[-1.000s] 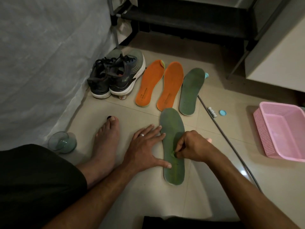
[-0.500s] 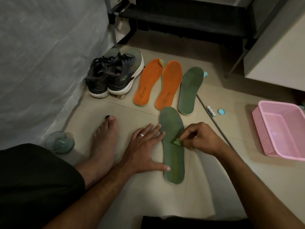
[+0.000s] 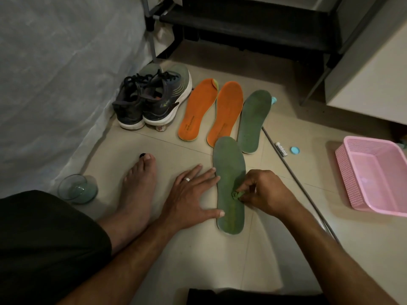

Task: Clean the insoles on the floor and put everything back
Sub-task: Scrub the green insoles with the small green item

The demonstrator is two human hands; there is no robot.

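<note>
A green insole lies lengthwise on the tiled floor in front of me. My left hand is spread flat on the floor, its fingertips and thumb pressing the insole's left edge. My right hand pinches a small crumpled green wad against the middle of the insole. Farther back lie two orange insoles and a second green insole, side by side.
A pair of dark sneakers stands at the back left by a grey covering. A glass bowl sits left of my bare foot. A pink basket, a thin rod, a small tube and a blue cap lie to the right.
My right hand slid up the insole with the wad, then back down toward the middle. My left hand stayed pressed at the insole's edge.
</note>
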